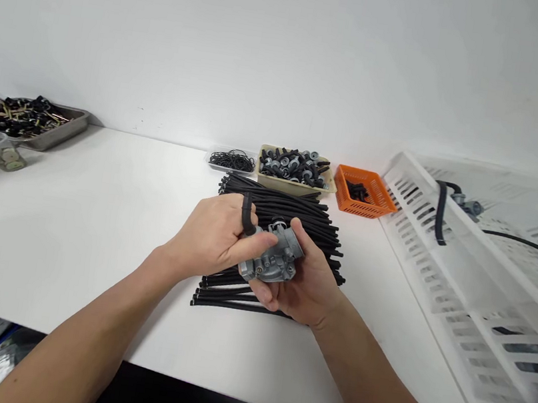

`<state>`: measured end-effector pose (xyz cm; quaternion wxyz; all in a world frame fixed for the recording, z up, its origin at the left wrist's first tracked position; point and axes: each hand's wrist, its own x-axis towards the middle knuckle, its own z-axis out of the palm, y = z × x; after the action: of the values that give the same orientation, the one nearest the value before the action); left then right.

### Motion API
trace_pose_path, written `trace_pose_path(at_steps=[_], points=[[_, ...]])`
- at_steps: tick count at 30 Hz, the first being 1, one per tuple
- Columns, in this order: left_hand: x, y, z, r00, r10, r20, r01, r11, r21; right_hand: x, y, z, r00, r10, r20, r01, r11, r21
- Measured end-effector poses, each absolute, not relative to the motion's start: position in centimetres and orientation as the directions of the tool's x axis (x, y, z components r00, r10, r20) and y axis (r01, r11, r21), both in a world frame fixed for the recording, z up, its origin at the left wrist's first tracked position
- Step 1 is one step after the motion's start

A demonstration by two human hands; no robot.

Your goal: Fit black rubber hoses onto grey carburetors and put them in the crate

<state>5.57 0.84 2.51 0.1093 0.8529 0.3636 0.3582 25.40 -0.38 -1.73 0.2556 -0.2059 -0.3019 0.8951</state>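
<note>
White tabletop (pixel 94 222) runs wide from the left arm out to a metal tray (pixel 64 130); on the right, a slotted white crate (pixel 418 251) crowds in. Both forearms cross the near edge. Over a pile of black hoses (pixel 294 202), the right hand (pixel 310 282) cradles a metal carburetor (pixel 280 264); the left hand (pixel 217 227), knuckles up, grips it too, thumb laid across.

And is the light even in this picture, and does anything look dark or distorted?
Head view, overall: bright, mostly even light, with soft shadows on the white table; head view, right edge: dark vignetting, and the white crate looks stretched towards it; head view, centre: the metal part is fairly clear.
</note>
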Motion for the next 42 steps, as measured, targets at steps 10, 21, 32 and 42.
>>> trace_pose_path(at_steps=[10, 21, 32, 42], points=[[5.52, 0.67, 2.53, 0.542, 0.643, 0.542, 0.515, -0.763, 0.391, 25.9, -0.04, -2.14, -0.816, 0.5, -0.29, -0.239, -0.749, -0.618], [5.64, 0.47, 2.69, 0.561, 0.567, 0.604, 0.484, -0.816, 0.317, 25.94, -0.04, -2.68, -0.836, 0.471, -0.283, -0.249, -0.784, -0.569], [5.75, 0.0, 3.19, 0.58, 0.524, 0.623, 0.442, -0.846, 0.3, 26.05, -0.21, -2.32, -0.836, 0.444, -0.324, -0.241, -0.826, -0.509], [5.71, 0.11, 3.22, 0.579, 0.536, 0.614, 0.434, -0.84, 0.325, 25.97, -0.26, -2.1, -0.832, 0.463, -0.305, -0.253, -0.806, -0.535]])
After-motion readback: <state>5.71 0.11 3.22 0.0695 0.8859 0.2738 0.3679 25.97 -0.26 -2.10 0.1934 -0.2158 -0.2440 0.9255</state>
